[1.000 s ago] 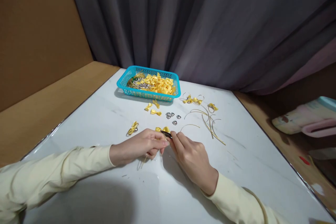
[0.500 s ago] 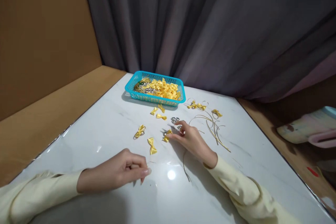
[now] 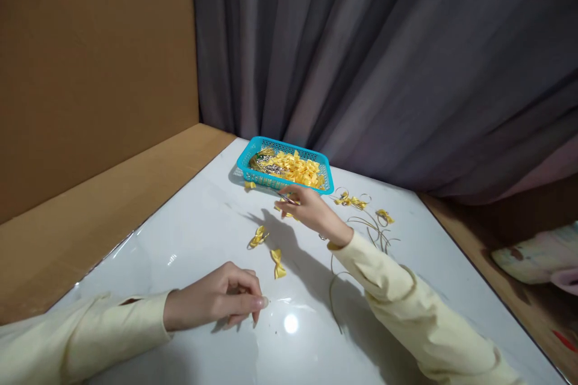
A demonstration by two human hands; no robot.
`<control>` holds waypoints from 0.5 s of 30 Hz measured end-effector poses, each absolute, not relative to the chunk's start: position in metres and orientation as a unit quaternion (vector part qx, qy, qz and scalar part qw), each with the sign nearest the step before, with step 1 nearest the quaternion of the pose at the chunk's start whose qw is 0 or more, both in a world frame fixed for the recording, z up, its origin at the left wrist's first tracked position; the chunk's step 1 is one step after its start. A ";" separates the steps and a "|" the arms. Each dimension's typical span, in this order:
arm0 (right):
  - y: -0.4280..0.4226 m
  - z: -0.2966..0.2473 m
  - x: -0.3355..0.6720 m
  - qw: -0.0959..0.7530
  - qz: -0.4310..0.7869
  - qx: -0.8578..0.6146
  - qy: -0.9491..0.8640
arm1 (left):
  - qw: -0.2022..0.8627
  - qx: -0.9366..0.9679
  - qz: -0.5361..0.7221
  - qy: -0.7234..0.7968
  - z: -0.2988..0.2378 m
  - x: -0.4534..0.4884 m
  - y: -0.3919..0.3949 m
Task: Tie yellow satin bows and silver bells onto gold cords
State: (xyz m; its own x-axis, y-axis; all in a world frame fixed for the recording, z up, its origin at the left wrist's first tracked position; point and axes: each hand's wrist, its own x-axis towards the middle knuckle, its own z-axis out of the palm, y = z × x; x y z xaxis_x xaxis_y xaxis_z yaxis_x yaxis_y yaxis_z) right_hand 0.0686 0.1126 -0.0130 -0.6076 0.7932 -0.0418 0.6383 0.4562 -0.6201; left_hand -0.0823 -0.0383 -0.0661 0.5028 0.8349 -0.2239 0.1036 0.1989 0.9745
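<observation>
My left hand [image 3: 228, 296] hovers low over the near part of the table, its thumb pressed to curled fingers. Whatever lies in that pinch, if anything, is too small to make out. Closed around a thin pointed metal tool [image 3: 289, 199], my right hand [image 3: 309, 207] reaches to the front of the blue basket. Beneath its fingers, yellow ribbon bows [image 3: 291, 214] are partly hidden. Between my hands lie a loose yellow bow [image 3: 278, 264] and a bow with a gold cord loop [image 3: 258, 236]. Another small bow [image 3: 250, 185] is at the basket's left front.
The blue perforated basket [image 3: 331, 179] holds many yellow bows, silvery pieces and gold cord. On the right of the white table [image 3: 189, 252] lie looped bows [image 3: 350, 200], another looped bow [image 3: 385, 217] and gold cords [image 3: 333, 298]. A grey curtain [image 3: 361, 72] hangs behind.
My right hand has moved away from me toward the basket with the metal tool. The bow beside its fingers has left that spot, and one now shows at the basket's left. The view has shifted.
</observation>
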 end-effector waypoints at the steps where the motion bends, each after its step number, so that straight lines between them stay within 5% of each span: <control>1: 0.111 -0.009 0.078 0.116 0.295 -0.424 -0.848 | 0.659 0.564 0.282 0.410 -0.067 -0.082 -0.038; 15: 0.055 -0.051 0.227 -0.057 0.095 -0.593 -0.798 | 0.740 0.466 0.264 0.407 -0.058 -0.070 -0.031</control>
State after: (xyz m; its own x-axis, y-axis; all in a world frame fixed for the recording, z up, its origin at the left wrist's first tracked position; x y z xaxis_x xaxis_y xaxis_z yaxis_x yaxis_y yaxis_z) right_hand 0.2273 0.0553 -0.0512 -0.2909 0.9347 -0.2043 0.9565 0.2792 -0.0844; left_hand -0.0699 -0.0315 -0.0579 0.5296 0.7696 -0.3567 -0.0109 0.4267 0.9043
